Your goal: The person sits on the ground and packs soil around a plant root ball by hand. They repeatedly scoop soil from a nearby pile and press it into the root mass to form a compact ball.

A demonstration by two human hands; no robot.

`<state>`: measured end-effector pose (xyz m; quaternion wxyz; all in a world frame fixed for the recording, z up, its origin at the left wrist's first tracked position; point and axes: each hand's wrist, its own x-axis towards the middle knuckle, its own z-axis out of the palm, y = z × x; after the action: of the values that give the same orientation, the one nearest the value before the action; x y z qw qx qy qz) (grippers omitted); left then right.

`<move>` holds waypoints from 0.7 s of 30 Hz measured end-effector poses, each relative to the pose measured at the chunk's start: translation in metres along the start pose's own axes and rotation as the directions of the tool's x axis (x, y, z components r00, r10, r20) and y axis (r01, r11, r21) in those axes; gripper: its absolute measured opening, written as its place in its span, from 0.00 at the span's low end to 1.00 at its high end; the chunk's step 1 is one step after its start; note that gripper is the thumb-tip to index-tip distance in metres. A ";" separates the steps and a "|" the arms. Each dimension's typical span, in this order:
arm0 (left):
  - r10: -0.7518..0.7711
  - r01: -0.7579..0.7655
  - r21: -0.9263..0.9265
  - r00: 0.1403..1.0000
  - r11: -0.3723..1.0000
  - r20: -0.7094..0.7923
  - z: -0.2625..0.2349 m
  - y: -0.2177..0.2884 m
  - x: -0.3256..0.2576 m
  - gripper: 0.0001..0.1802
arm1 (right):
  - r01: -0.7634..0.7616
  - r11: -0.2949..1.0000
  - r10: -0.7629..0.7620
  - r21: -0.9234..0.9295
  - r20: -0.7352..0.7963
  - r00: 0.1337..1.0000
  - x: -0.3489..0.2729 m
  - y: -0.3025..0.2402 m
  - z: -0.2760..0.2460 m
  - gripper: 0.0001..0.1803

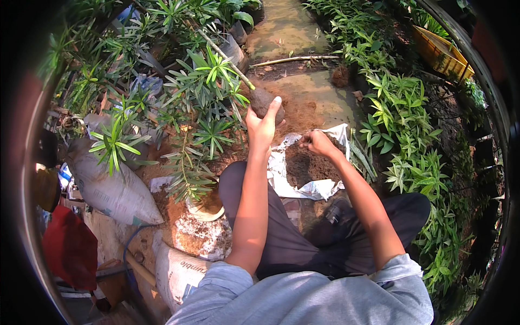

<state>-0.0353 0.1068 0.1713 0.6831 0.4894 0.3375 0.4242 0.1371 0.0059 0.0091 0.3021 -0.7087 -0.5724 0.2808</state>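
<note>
My left hand (260, 129) is closed around a brown ball of soil (263, 99), its thumb along the ball's right side. From the ball a bare plant stem (225, 59) slants up to the far left, toward long-leaved green foliage. My right hand (318, 143) is over the far right part of an open white plastic bag (277, 176). Dark loose soil (303, 167) fills the middle of that bag. The right fingers are curled together; what they hold, if anything, is hidden.
Full sacks (111, 187) lie at the left, near a red cloth-like item (70, 246). A round pale container (206, 208) stands beside my left knee. Leafy plants (401, 124) line the right side, with a yellow crate (441, 51) behind. Ahead runs a mossy path (287, 27), crossed by a stick (295, 59).
</note>
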 end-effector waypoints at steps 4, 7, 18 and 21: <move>0.020 -0.019 0.012 1.000 1.000 -0.009 -0.007 -0.002 0.001 0.16 | -0.072 0.963 0.049 -0.260 -0.094 0.994 0.012 -0.022 0.015 0.20; 0.005 -0.005 0.036 1.000 0.999 0.005 -0.009 -0.001 0.001 0.17 | -0.063 0.953 0.043 -0.296 -0.073 0.996 0.018 -0.015 0.022 0.22; 0.154 -0.156 0.062 0.988 0.986 0.029 -0.020 -0.003 0.007 0.18 | 0.063 0.870 0.003 -0.490 0.133 0.991 0.027 0.029 0.107 0.39; 0.119 -0.120 0.047 0.993 0.992 0.026 -0.022 -0.001 0.007 0.20 | 0.076 0.877 -0.017 -0.474 0.127 0.992 0.030 0.039 0.128 0.13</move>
<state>-0.0515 0.1217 0.1637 0.6482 0.5301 0.3098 0.4503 0.0728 0.0422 -0.1060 0.0901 -0.7294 -0.6576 0.1655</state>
